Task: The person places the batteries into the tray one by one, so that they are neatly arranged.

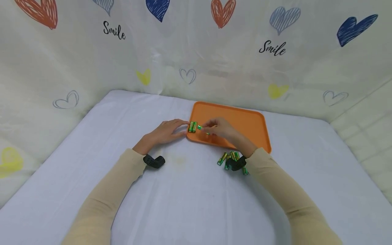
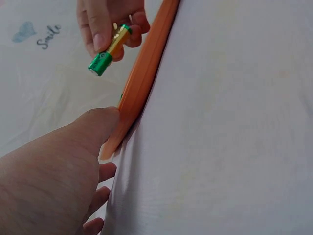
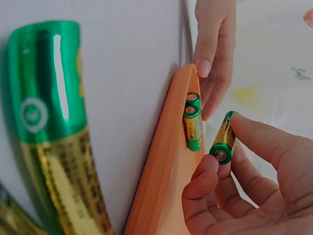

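My right hand pinches a green-and-gold battery between thumb and fingers, above the left part of an orange tray. In the left wrist view the held battery tilts, apart from the tray's rim. Two more batteries lie side by side in the tray against its left edge. My left hand rests at that edge, its thumb touching the rim and its fingers loosely extended, holding nothing.
Several loose batteries lie on the white-covered table in front of the tray, partly hidden beneath my right wrist. One battery looms close in the right wrist view. Behind the table hangs a heart-printed sheet.
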{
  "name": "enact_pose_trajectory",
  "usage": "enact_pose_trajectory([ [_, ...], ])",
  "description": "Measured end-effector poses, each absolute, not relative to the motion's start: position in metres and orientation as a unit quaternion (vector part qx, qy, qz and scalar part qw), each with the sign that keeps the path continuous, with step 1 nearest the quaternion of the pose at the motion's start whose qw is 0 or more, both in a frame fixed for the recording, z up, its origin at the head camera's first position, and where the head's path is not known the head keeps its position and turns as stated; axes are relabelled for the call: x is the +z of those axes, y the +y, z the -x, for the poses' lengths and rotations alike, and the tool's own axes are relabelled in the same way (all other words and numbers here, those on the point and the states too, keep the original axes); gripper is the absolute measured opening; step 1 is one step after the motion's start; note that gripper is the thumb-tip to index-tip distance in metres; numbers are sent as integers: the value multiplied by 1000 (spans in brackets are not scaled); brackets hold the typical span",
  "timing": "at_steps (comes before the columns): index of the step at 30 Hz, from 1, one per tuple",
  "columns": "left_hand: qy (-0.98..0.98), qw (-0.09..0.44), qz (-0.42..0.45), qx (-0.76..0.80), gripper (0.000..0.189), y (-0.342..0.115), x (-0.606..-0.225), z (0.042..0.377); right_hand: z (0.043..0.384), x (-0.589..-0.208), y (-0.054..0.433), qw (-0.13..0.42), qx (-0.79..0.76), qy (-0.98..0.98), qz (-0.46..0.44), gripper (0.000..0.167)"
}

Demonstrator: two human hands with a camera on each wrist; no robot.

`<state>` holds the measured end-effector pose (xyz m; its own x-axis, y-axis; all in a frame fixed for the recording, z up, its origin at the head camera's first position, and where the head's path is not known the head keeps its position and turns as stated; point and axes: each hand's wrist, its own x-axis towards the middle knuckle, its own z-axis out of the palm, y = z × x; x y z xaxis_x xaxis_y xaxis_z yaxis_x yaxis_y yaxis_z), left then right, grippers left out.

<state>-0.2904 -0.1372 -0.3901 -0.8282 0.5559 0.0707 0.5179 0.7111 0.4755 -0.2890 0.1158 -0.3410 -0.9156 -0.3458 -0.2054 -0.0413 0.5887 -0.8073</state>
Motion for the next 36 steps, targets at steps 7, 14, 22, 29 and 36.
enact_pose_trajectory([
  [7, 924, 39, -295, 241, 54, -138, -388, 292, 294, -337, 109, 177, -460, 867, 75, 25],
  [14, 924, 39, -295, 240, 55, -140, -387, 292, 301, -339, 102, 177, -455, 872, 34, 28],
  [22, 924, 41, -293, 242, 54, -139, -386, 292, 306, -340, 99, 161, -460, 873, -7, 29],
  [29, 925, 47, -288, 243, 54, -138, -387, 290, 308, -345, 99, 157, -457, 875, -29, 31],
  [36, 924, 46, -291, 243, 54, -138, -388, 290, 307, -346, 96, 150, -458, 876, -29, 30],
])
